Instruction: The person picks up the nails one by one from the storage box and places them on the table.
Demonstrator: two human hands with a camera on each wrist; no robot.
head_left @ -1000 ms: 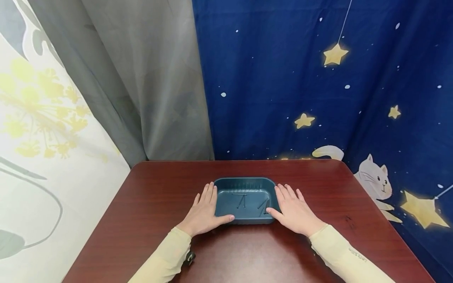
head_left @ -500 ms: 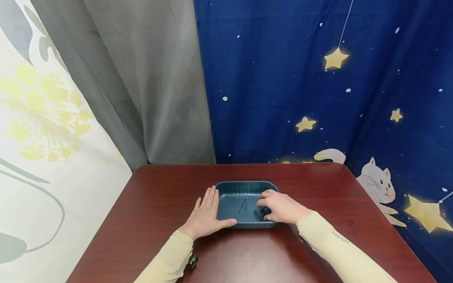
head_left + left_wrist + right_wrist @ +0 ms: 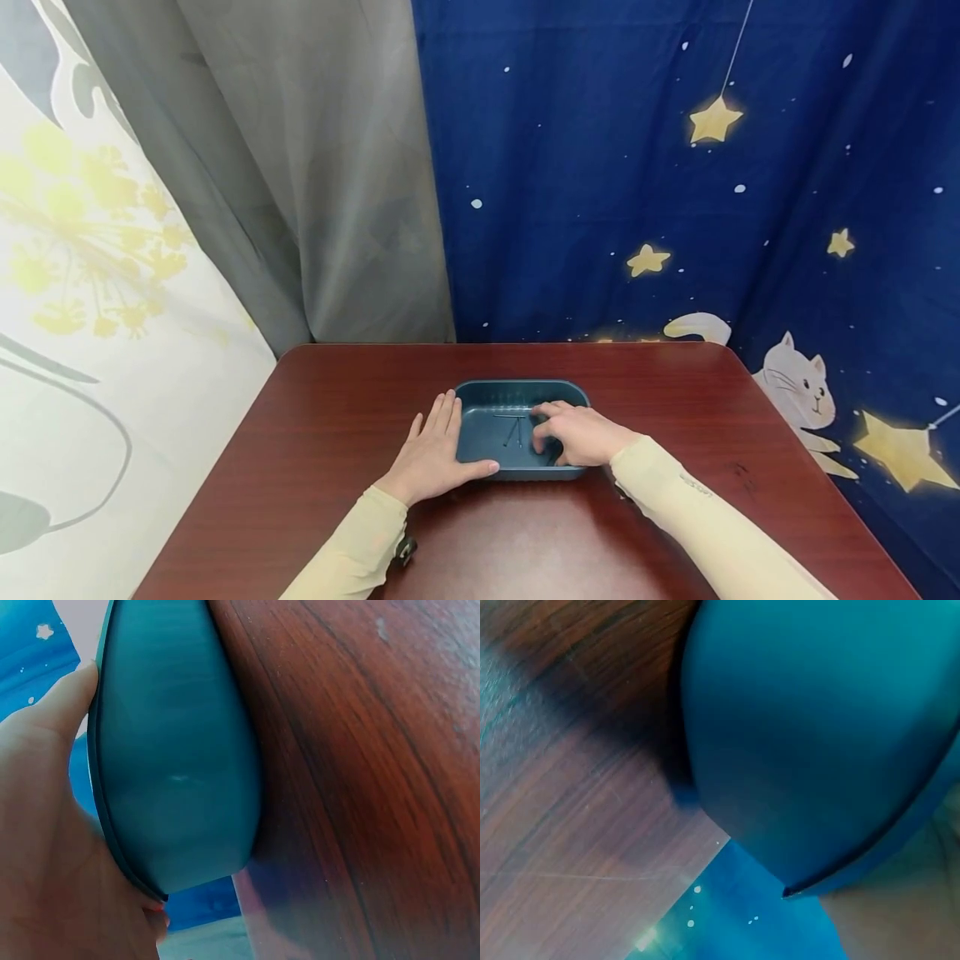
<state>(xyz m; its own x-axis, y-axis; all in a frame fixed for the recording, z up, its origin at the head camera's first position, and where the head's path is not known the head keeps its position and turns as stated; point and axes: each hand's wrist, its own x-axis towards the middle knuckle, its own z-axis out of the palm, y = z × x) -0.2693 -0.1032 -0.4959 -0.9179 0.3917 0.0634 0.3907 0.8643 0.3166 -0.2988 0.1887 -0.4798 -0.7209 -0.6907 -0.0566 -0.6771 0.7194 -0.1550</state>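
A teal plastic tray [image 3: 480, 471] with rounded corners lies on the table. Along its left side rests my left hand [image 3: 431, 458], fingers straight and thumb over the front rim. In the left wrist view that thumb [image 3: 71, 694] touches the rim, beside the tray's outer wall [image 3: 176, 750]. My right hand [image 3: 581, 433] reaches over the right rim, its fingers bent down towards the tray floor. Several thin dark nail-like pieces [image 3: 512, 431] lie left of these fingers. What is under the right palm is hidden, and the right wrist view shows mainly the tray's outer wall [image 3: 817, 735].
The dark red wooden table [image 3: 360, 383] extends around the tray on all sides. Behind its far edge hang a grey curtain [image 3: 367, 208] and a blue curtain [image 3: 555, 167] with stars. A patterned white cloth [image 3: 90, 400] is at the left.
My right hand has left the tray's right rim and moved left into the tray, its fingers bending over the thin pieces on that side. The left hand stays on its side.
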